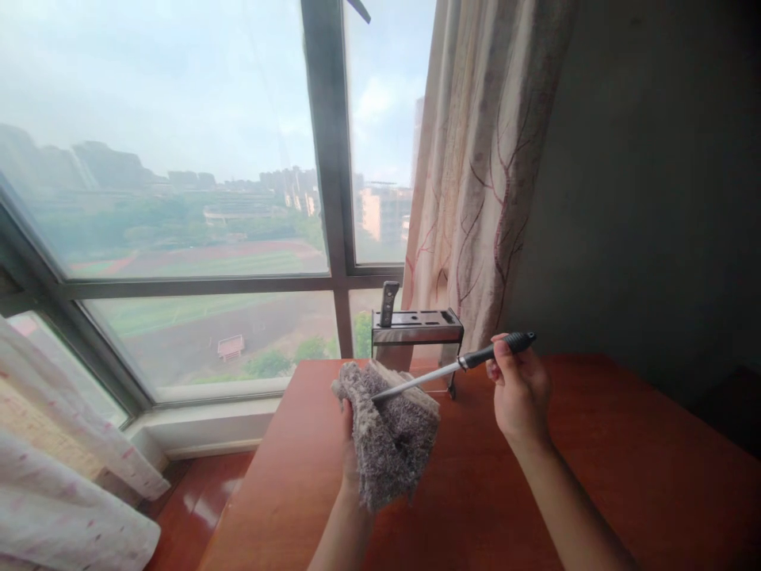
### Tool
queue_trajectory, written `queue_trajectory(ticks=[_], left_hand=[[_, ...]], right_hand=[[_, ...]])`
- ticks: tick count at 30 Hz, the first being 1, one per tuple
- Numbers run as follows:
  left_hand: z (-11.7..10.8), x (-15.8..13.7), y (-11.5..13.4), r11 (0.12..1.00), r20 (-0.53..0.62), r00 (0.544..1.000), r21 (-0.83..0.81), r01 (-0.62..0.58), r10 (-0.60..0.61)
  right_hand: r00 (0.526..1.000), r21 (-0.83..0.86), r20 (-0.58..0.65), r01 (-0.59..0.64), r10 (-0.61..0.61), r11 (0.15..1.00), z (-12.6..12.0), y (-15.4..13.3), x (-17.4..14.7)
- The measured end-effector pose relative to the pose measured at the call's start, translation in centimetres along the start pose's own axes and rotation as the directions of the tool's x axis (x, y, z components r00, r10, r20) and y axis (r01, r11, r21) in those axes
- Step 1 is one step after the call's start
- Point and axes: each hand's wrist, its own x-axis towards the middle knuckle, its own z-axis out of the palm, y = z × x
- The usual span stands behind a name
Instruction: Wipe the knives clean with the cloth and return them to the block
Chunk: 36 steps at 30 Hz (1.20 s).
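A fluffy grey cleaning cloth [395, 444] drapes over my left hand [349, 448], which is closed on it; most of the fingers are hidden beneath the cloth. My right hand [520, 388] grips the black handle of a sharpening steel [425, 377], near the handle's end. The steel's pale metal rod slants down to the left, and its tip rests against the cloth's folds. Behind them, on the table, stands a knife rack [416, 333] with a metal-edged slotted top. One black-handled knife [388, 304] sticks up from its left slot.
The reddish-brown wooden table [594, 476] spreads under both hands, with its left edge falling off to the floor [205, 496]. A large window [178, 198] fills the left side. Patterned curtains [481, 159] hang behind the rack, and a dark wall [642, 182] is at right.
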Motion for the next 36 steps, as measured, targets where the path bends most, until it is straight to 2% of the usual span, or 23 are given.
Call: queue_trajectory(ticks=[3, 5, 8, 10, 12, 13, 15, 17, 19, 21, 24, 28, 31, 36], left_hand=[[-1.2, 0.5, 0.5, 0.995, 0.029, 1.000, -0.101, -0.007, 0.010], [-2.3, 0.9, 1.0, 0.991, -0.009, 0.998, -0.123, -0.061, 0.060], [-3.4, 1.5, 1.9, 0.979, -0.114, 0.981, -0.115, -0.168, 0.155], [-4.0, 1.8, 2.5, 0.961, -0.212, 0.954, -0.133, -0.241, 0.210], [-4.5, 2.1, 3.1, 0.936, -0.303, 0.917, -0.153, -0.316, 0.259], [-4.7, 2.3, 3.4, 0.923, -0.336, 0.898, -0.154, -0.352, 0.286], [-5.3, 2.6, 3.9, 0.901, -0.361, 0.867, -0.135, -0.412, 0.342], [-5.6, 2.8, 4.4, 0.885, -0.361, 0.851, -0.123, -0.449, 0.381], [-5.6, 2.8, 4.8, 0.876, -0.368, 0.845, -0.137, -0.462, 0.388], [-5.2, 2.7, 4.8, 0.874, -0.366, 0.850, -0.160, -0.458, 0.379], [-4.2, 2.5, 3.7, 0.905, -0.306, 0.900, -0.195, -0.379, 0.311], [-3.4, 2.2, 1.2, 0.957, -0.207, 0.967, -0.215, -0.194, 0.150], [-3.2, 2.0, 0.0, 0.971, -0.177, 0.978, -0.187, -0.147, 0.113], [-2.8, 1.5, -0.5, 0.981, -0.244, 0.958, -0.081, -0.178, 0.154]], right_hand=[[0.985, -0.031, 0.076, -0.150, 0.152, 0.988, -1.5, 2.9, -2.5], [0.944, -0.081, 0.193, -0.257, 0.268, 0.963, -2.8, 4.5, -3.7], [0.821, -0.158, 0.386, -0.392, 0.422, 0.906, -4.8, 5.9, -4.7], [0.689, -0.254, 0.528, -0.430, 0.497, 0.866, -5.7, 6.6, -5.3], [0.560, -0.344, 0.634, -0.413, 0.534, 0.843, -6.0, 7.1, -6.0], [0.514, -0.382, 0.665, -0.389, 0.542, 0.838, -5.9, 7.4, -6.4], [0.471, -0.447, 0.690, -0.319, 0.549, 0.836, -5.4, 7.8, -7.4], [0.493, -0.490, 0.686, -0.230, 0.535, 0.841, -4.6, 8.1, -8.4], [0.544, -0.491, 0.689, -0.135, 0.479, 0.860, -3.7, 8.2, -9.2], [0.560, -0.476, 0.703, -0.088, 0.439, 0.875, -3.1, 8.0, -9.8], [0.557, -0.452, 0.714, -0.096, 0.425, 0.887, -2.5, 7.9, -10.4], [0.587, -0.430, 0.699, -0.111, 0.408, 0.896, -2.5, 8.3, -11.0], [0.613, -0.435, 0.679, -0.108, 0.404, 0.894, -2.7, 9.0, -11.2], [0.650, -0.392, 0.663, -0.121, 0.371, 0.912, -2.6, 9.4, -11.3]])
